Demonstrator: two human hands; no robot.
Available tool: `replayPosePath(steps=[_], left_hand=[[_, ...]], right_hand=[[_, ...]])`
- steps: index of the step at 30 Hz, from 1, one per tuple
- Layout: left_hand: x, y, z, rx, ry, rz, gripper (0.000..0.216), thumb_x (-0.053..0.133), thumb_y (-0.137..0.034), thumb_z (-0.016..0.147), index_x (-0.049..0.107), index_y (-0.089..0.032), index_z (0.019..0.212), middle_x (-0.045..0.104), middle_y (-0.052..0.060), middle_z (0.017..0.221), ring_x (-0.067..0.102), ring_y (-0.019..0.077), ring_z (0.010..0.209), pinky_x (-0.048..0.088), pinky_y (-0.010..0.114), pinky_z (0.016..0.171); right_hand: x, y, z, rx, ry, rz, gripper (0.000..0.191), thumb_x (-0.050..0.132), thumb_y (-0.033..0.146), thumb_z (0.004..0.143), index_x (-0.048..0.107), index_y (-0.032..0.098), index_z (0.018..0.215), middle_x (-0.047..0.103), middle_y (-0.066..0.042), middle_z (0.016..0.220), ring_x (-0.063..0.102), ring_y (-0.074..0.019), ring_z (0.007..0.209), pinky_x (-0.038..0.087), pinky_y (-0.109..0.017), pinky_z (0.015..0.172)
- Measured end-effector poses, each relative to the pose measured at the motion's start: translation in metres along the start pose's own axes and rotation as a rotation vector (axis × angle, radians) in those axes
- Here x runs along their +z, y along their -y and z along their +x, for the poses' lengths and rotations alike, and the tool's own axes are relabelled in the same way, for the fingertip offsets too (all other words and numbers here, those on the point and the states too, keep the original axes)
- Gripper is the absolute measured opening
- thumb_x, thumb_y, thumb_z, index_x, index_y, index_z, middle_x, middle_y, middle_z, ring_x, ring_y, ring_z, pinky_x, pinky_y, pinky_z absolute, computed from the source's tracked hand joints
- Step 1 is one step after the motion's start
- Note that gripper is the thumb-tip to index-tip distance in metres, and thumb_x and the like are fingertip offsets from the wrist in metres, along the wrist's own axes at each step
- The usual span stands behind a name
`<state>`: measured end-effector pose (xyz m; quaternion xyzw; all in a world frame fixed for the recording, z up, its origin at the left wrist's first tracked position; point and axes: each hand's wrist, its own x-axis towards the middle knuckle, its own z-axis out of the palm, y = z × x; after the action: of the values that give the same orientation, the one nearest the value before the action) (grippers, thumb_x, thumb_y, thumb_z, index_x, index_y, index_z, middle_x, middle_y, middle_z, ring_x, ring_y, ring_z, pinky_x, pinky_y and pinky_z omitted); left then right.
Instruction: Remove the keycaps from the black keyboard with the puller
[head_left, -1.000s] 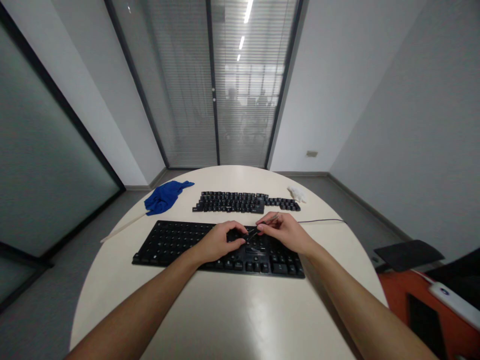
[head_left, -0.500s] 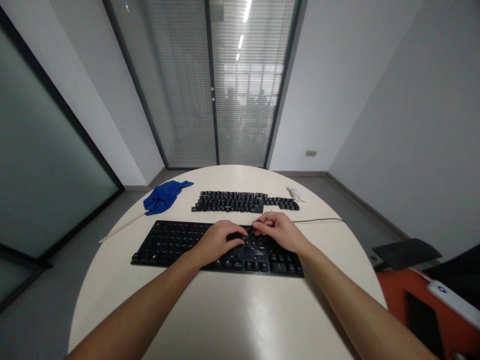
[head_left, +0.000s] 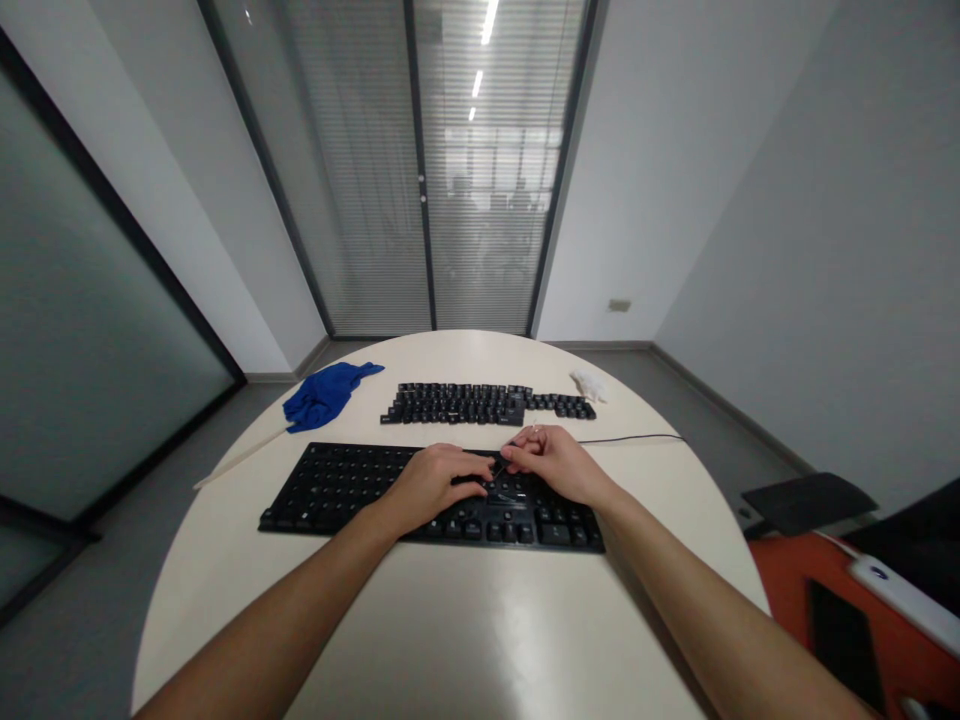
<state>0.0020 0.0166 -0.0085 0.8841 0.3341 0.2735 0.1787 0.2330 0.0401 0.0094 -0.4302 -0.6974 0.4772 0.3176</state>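
A black keyboard [head_left: 330,490] lies on the round table, with several keys gone in its right part and bare dark spots there. My left hand [head_left: 433,482] rests over its middle, thumb and forefinger stretched out with a gap between them. Pinched in my right hand [head_left: 551,458] is a thin dark tool [head_left: 499,468], its slender end pointing down at the keys beside my left fingertips. What the tip touches is too small to make out. Behind the keyboard, loose black keycaps [head_left: 454,405] stand in rows.
A blue cloth [head_left: 326,395] with a pale stick [head_left: 240,460] lies at the left. Crumpled white tissue [head_left: 589,386] sits at the back right. The keyboard's cable [head_left: 634,438] runs right. Beside the table, an orange seat [head_left: 787,580] holds a dark phone [head_left: 846,640] and a white power strip [head_left: 904,600].
The view has shifted slightly. My left fingers have moved a little closer to the tool's end; my right hand keeps its hold on the tool over the same part of the keyboard.
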Motion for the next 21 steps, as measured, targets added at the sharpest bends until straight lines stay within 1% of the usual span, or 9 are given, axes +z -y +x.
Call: replayPosePath(steps=[2,4,7,9,12,14,17,19,21], left_hand=[[-0.001,-0.002,0.000,0.002,-0.013,-0.026,0.012,0.065,-0.029,0.090,0.072,-0.025,0.099,0.070,0.001,0.119,0.065,0.0181,0.107,0.047,0.031,0.097],[-0.002,-0.005,0.000,-0.001,-0.040,-0.050,0.011,0.065,-0.028,0.090,0.072,-0.025,0.098,0.068,0.002,0.120,0.064,0.0176,0.109,0.047,0.031,0.097],[-0.003,-0.006,0.000,-0.008,-0.112,-0.073,0.010,0.066,-0.027,0.089,0.071,-0.023,0.097,0.069,0.003,0.111,0.063,0.0176,0.104,0.048,0.031,0.095],[-0.002,-0.006,0.000,-0.031,-0.153,-0.076,0.010,0.066,-0.027,0.089,0.069,-0.022,0.097,0.069,0.003,0.104,0.063,0.0180,0.100,0.049,0.032,0.093],[-0.001,-0.004,-0.001,-0.103,-0.203,-0.061,0.015,0.070,-0.030,0.086,0.067,-0.021,0.097,0.069,0.003,0.095,0.063,0.0184,0.090,0.050,0.033,0.085],[0.000,-0.003,-0.001,-0.154,-0.237,-0.046,0.019,0.073,-0.032,0.083,0.066,-0.021,0.096,0.068,0.002,0.090,0.063,0.0178,0.083,0.050,0.031,0.079],[0.000,-0.004,-0.002,-0.186,-0.272,-0.028,0.024,0.077,-0.032,0.079,0.064,-0.020,0.095,0.066,0.000,0.085,0.062,0.0163,0.078,0.049,0.029,0.074],[-0.001,-0.005,-0.002,-0.169,-0.290,0.005,0.024,0.078,-0.032,0.078,0.063,-0.020,0.094,0.065,-0.001,0.083,0.061,0.0161,0.077,0.049,0.029,0.072],[-0.001,-0.006,-0.003,-0.125,-0.298,0.053,0.024,0.077,-0.032,0.079,0.063,-0.020,0.093,0.066,0.000,0.085,0.062,0.0167,0.078,0.049,0.029,0.073]], right_hand=[[0.000,-0.002,0.000,-0.022,-0.012,-0.024,0.040,0.069,0.054,0.078,0.069,0.014,0.076,0.073,-0.007,0.078,0.069,-0.0181,0.068,0.052,-0.028,0.066],[0.000,-0.004,0.001,-0.018,-0.017,-0.022,0.040,0.069,0.054,0.079,0.069,0.014,0.079,0.072,-0.006,0.075,0.068,-0.0179,0.067,0.052,-0.028,0.065],[-0.001,-0.007,0.002,-0.028,-0.040,-0.002,0.039,0.065,0.053,0.083,0.065,0.015,0.089,0.068,-0.003,0.074,0.067,-0.0175,0.066,0.050,-0.026,0.060],[-0.002,-0.007,0.002,-0.082,-0.105,0.025,0.036,0.059,0.052,0.089,0.061,0.017,0.094,0.066,-0.003,0.080,0.067,-0.0172,0.072,0.049,-0.025,0.060],[-0.006,-0.001,-0.002,-0.231,-0.205,0.023,0.033,0.044,0.048,0.098,0.058,0.019,0.091,0.065,-0.005,0.092,0.064,-0.0178,0.088,0.050,-0.028,0.077],[-0.007,0.007,-0.007,-0.320,-0.198,-0.075,0.034,0.038,0.044,0.101,0.058,0.019,0.089,0.064,-0.005,0.093,0.061,-0.0177,0.092,0.046,-0.030,0.086],[-0.005,0.016,-0.011,-0.332,-0.147,-0.248,0.032,0.040,0.041,0.101,0.061,0.019,0.092,0.063,-0.003,0.086,0.058,-0.0167,0.083,0.043,-0.029,0.081],[0.000,0.020,-0.012,-0.282,-0.120,-0.319,0.031,0.046,0.041,0.099,0.064,0.018,0.089,0.060,-0.001,0.077,0.054,-0.0154,0.074,0.041,-0.027,0.071],[0.005,0.021,-0.012,-0.223,-0.076,-0.354,0.031,0.053,0.044,0.094,0.067,0.018,0.086,0.052,0.003,0.065,0.048,-0.0131,0.063,0.036,-0.025,0.061]])
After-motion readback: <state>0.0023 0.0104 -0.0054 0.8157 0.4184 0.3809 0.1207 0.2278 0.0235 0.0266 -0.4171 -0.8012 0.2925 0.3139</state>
